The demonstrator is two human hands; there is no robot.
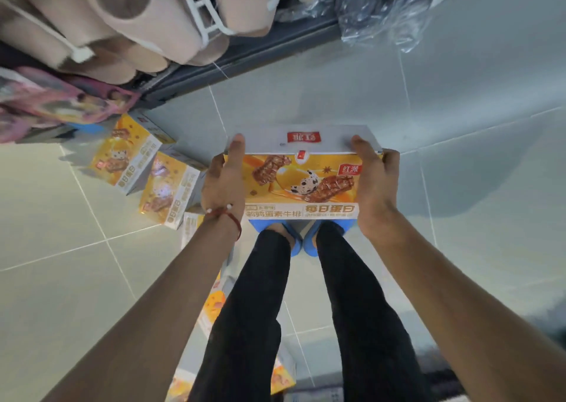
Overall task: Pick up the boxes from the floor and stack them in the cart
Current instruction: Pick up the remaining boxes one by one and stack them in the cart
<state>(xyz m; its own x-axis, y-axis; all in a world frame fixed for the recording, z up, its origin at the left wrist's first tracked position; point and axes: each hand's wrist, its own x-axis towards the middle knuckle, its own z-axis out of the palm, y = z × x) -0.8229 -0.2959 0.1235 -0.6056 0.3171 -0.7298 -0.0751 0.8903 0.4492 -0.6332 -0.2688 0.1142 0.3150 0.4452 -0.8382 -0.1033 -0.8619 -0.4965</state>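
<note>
Holding a flat rectangular orange-and-white cardboard snack box out in front of me, printed face up, level, above my feet. My left hand clamps the left short end, thumb lying along the top edge and the other fingers wrapped under and out of sight; a red cord bracelet sits at that wrist. My right hand clamps the right short end the same way, thumb on the far top corner, palm pressed against the side. Both hands closed firmly on the box, which is clear of the floor.

Below it: my legs in black trousers and blue slippers on the pale grey tiled floor.

To my left on the floor, two more orange boxes of the same print lie side by side, touching, tilted. Further boxes of the same kind show partly behind my left forearm and leg, edges only; count unclear.

Upper left: beige plush items on a white wire rack, above a dark grey shelf base. Clear plastic wrapping top right. Cart not in view
</note>
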